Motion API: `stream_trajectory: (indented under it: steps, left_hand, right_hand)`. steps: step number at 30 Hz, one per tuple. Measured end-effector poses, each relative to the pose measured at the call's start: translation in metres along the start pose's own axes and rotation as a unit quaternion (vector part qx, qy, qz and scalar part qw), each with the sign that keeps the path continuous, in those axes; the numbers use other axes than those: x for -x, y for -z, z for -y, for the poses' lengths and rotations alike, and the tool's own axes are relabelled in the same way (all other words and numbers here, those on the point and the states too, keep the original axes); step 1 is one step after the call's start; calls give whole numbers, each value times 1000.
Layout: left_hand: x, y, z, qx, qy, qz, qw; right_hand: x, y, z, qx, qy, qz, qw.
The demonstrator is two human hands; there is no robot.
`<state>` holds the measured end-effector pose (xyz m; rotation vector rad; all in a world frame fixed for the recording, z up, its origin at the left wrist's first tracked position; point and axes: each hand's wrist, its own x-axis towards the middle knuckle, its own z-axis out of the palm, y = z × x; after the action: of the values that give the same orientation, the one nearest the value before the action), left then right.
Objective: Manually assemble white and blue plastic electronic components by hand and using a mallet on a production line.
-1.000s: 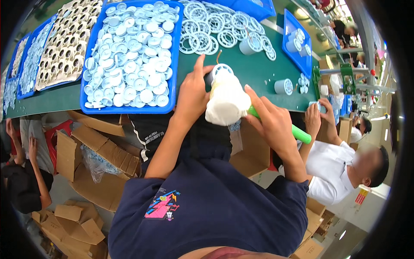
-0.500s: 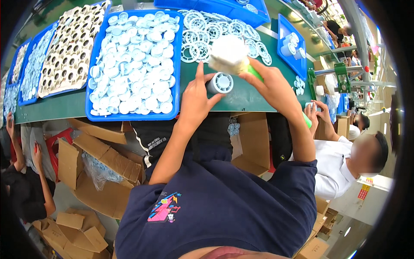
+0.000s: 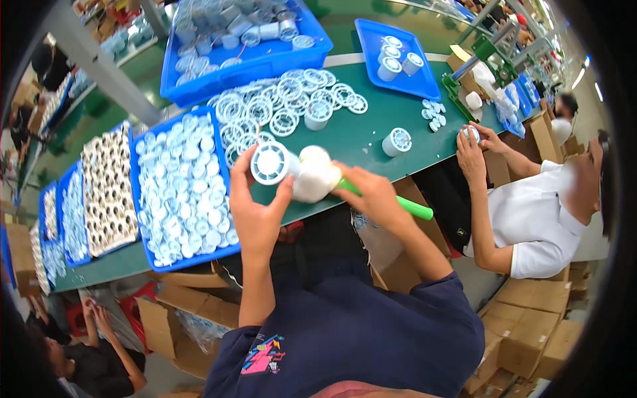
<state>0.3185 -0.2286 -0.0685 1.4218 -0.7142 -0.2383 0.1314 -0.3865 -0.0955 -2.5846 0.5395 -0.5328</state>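
Observation:
My left hand [image 3: 255,215] grips a light blue plastic cylinder [image 3: 270,163] between thumb and fingers, its slotted ring-shaped end facing up toward me. In my right hand [image 3: 377,199] is a mallet with a bulky white head [image 3: 314,178] and a bright green handle [image 3: 415,207]. The mallet head is right beside the cylinder and hides part of its side; whether they touch I cannot tell. Two similar cylinders stand on the green table: one [image 3: 397,142] to the right, another [image 3: 318,115] by the pile of slotted rings [image 3: 284,122].
A blue tray of round caps [image 3: 182,192] lies left, beside a pale moulded tray [image 3: 109,192]. Behind stands a blue bin [image 3: 249,73] of cylinders; farther right, a blue tray [image 3: 378,33] holds several cylinders. Beyond small loose parts [image 3: 434,115], a co-worker's hands [image 3: 472,149] hold a small part.
The view has turned and shifted. The mallet head, earlier above and behind the cylinder, is now low beside it. My left hand now has its fingers wrapped round the cylinder.

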Motion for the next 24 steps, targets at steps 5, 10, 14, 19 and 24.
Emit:
stream_trajectory:
  steps: [5, 10, 14, 19, 24]
  left_hand:
    - [-96, -82, -51, -133, -143, 147, 970]
    - [-163, -210, 0, -170, -115, 381, 902]
    - [-188, -290, 70, -172, -102, 403, 893]
    - [-204, -326, 84, -234, -121, 368, 892]
    - [-218, -326, 117, -308, -204, 322, 872]
  right_hand:
    - [1, -25, -3, 63, 51, -38, 996]
    - [3, -36, -4, 42, 33, -85, 995]
    - [4, -42, -9, 40, 14, -88, 995]
    - [4, -47, -10, 35, 14, -75, 996]
    - [2, -44, -9, 24, 33, -77, 996]
